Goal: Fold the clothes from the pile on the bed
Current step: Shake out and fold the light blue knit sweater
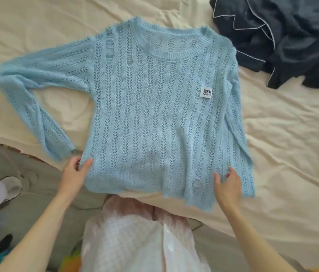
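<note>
1. The left hand [75, 173] is pinching the lower left corner of the light blue knit sweater [154, 114], with the thumb on top of the fabric and the fingers curled at the edge; its grip is closed on the hem.
2. The right hand [227, 183] is lying on the lower right part of the same sweater, the fingers bent into the knit near the hem; it seems to be gripping a little fabric, though the fingertips are partly hidden.
3. The sweater is lying flat and face up on the bed [282, 154], neck away from the person, with a small white label [205, 92] on its right chest area.
4. One sleeve [37, 91] is spreading out to the left and bending back down toward the hem; the other sleeve is lying folded along the right side of the body.
5. The bed is carrying a cream sheet with many soft wrinkles.
6. A dark navy garment with light piping [284, 40] is lying crumpled at the upper right of the bed, apart from the sweater.
7. Beside the bed, at the left, a grey floor [43, 191] is showing, with a white shoe [11, 186] on it.
</note>
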Demonstrator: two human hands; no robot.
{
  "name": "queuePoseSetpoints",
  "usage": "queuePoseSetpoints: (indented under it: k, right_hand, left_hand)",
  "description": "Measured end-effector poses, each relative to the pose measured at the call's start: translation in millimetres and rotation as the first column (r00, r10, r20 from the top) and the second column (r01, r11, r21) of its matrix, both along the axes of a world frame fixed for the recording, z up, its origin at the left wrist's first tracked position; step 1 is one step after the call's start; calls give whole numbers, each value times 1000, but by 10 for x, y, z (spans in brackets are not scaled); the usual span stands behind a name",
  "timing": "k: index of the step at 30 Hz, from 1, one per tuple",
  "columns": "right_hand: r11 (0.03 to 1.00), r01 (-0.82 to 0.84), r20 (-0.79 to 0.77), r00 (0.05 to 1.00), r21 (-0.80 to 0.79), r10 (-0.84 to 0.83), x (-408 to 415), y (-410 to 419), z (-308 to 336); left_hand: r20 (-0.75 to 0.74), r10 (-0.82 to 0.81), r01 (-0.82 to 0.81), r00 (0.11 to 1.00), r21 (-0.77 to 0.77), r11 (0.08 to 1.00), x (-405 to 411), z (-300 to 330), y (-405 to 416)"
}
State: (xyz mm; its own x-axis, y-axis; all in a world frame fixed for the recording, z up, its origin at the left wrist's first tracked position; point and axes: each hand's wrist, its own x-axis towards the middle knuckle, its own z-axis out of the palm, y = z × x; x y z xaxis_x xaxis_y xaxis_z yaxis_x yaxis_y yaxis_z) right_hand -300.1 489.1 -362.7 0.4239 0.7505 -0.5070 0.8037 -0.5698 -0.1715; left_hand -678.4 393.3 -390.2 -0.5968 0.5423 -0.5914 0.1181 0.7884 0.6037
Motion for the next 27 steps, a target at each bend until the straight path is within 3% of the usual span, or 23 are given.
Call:
queuePoseSetpoints:
  k: [4,11,18,22,27]
  right_hand:
    - [992,102,-94,990,-70,-108,155,-97,-134]
    - [964,205,-141,963,-171,-230,141,-428,-359]
    - [904,426,-146,893,-26,-425,198,-442,-386]
    - [900,419,-122,906,120,-405,342,-521,-266]
    - [935,353,-52,935,45,-350,527,-564,-216]
  left_hand:
    - [98,-83,98,992,-155,983,180,-33,-179]
    - [145,-130,160,981,-223,962,256,-25,-317]
    - [286,-154,208,946,-166,964,217,40,-512]
    - [128,-187,209,974,-193,959,101,109,-595]
    - [-12,-342,308,940,-401,862,55,136,-481]
